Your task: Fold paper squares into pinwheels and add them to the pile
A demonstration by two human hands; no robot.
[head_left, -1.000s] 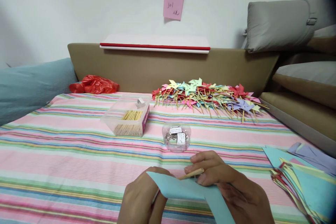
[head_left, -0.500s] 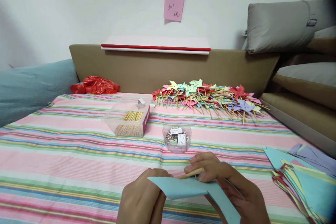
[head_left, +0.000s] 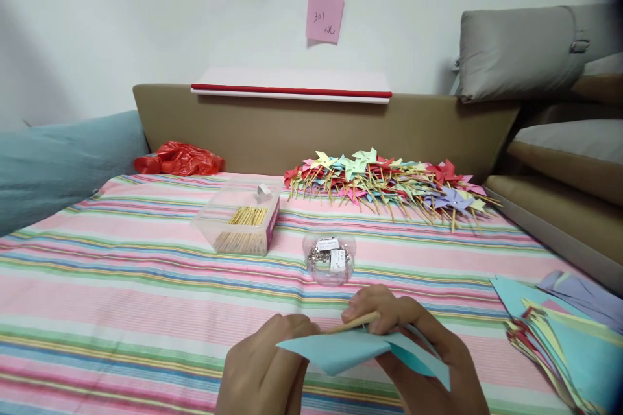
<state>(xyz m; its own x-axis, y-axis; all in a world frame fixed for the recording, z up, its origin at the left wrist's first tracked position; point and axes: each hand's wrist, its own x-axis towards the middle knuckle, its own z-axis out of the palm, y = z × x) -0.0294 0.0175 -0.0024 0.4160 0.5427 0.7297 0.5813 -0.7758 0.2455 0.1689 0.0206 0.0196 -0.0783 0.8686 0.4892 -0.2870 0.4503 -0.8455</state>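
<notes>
Between my hands is a light blue paper pinwheel [head_left: 335, 351], its folded vanes facing down toward me. A thin wooden stick [head_left: 351, 323] lies behind the paper. My left hand [head_left: 265, 363] is closed, its fingers wrapped round the stick's left part, which they mostly hide. My right hand [head_left: 413, 331] pinches the pinwheel near its middle, at the stick's right end, fingertips over the stick and thumb hidden under the paper. Just beyond my hands stands a round clear tub [head_left: 331, 275] of small metal pins with white paper labels.
A clear plastic box [head_left: 207, 224] of wooden sticks stands left of the tub. Finished pinwheels [head_left: 389, 181] are heaped at the back. Coloured paper sheets [head_left: 584, 350] lie at the right. A red plastic bag [head_left: 182, 159] sits at back left on the striped cloth [head_left: 121, 311].
The pinwheel has tilted a little in my hands, and its right vane has swung up and rightward. My right hand has turned slightly; both hands keep their hold.
</notes>
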